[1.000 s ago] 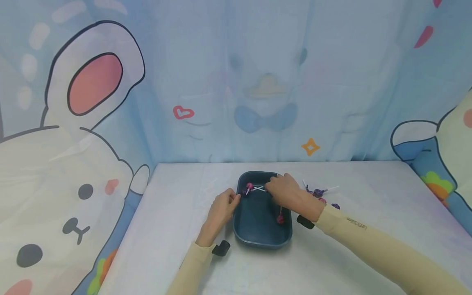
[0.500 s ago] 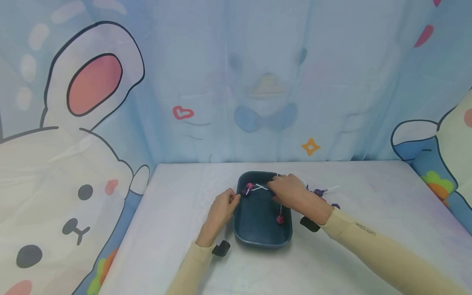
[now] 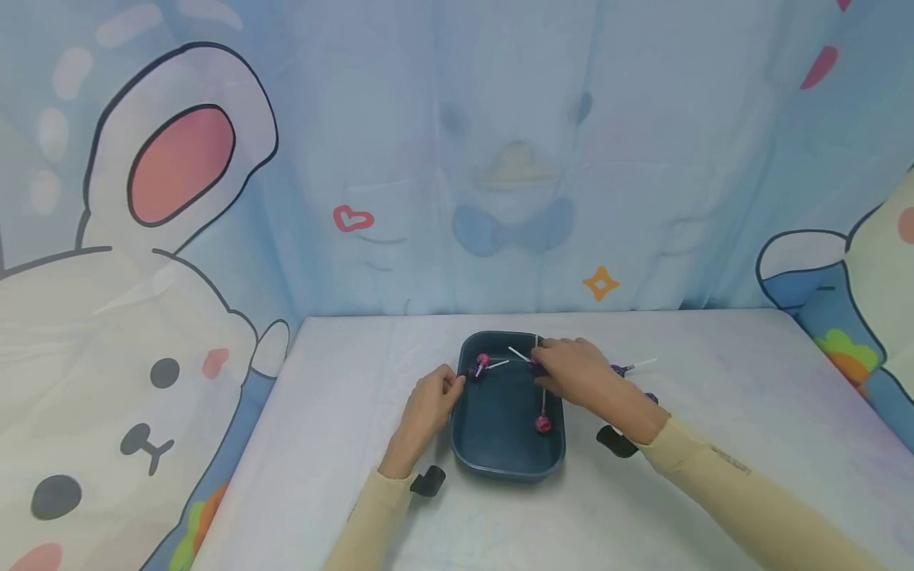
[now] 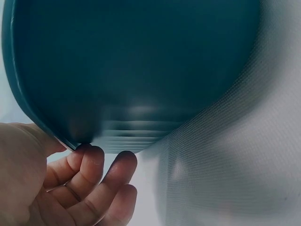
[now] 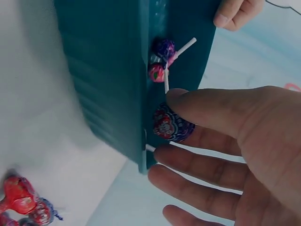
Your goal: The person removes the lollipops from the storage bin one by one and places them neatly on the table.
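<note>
A dark teal plastic tray [image 3: 500,444] sits on the white table. My left hand [image 3: 428,404] pinches its left rim between thumb and fingers, as the left wrist view also shows. My right hand [image 3: 574,369] is over the tray's far right part. In the right wrist view, its thumb and forefinger pinch a purple-wrapped lollipop [image 5: 171,123] by the head. A pink and a purple lollipop [image 3: 480,365] lie in the tray's far left corner. A red one [image 3: 543,423] lies along the right side. Another white stick [image 3: 537,341] shows at the far right rim, partly hidden by my hand.
Right of the tray, several more lollipops [image 5: 21,195] lie on the table [image 3: 371,365], partly behind my right hand in the head view. A blue cartoon-print curtain [image 3: 514,270] hangs along the table's back edge.
My right hand has shifted a little to the right with the purple lollipop, whose stick no longer crosses the others' sticks. The left hand and the tray have stayed in place.
</note>
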The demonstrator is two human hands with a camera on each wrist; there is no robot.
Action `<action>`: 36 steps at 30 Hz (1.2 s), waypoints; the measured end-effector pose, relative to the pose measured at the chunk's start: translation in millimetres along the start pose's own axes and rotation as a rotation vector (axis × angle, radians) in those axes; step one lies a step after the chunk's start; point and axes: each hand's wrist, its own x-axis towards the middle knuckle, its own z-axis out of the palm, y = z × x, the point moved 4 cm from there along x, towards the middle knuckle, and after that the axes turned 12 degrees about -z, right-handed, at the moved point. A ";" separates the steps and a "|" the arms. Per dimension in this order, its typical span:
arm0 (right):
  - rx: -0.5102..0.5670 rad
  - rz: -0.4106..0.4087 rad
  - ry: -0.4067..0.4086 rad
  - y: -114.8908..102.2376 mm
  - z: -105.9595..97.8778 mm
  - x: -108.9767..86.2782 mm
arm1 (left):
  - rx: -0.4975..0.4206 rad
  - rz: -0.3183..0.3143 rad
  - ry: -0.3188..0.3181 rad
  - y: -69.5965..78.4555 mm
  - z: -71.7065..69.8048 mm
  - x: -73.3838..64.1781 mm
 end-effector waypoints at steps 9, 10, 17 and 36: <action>0.070 0.047 0.070 16.2 -0.2 -15.7 | 0.000 0.004 0.003 -0.5 0.3 0.6; 0.079 0.054 0.078 18.1 -0.2 -17.6 | 0.001 0.004 0.003 -0.7 0.5 0.7; 0.129 0.077 0.116 30.2 3.1 -30.2 | 0.007 -0.001 0.005 -0.8 1.2 0.6; 0.171 0.167 0.074 56.5 18.6 -52.8 | 0.006 0.007 0.011 -1.0 1.2 0.5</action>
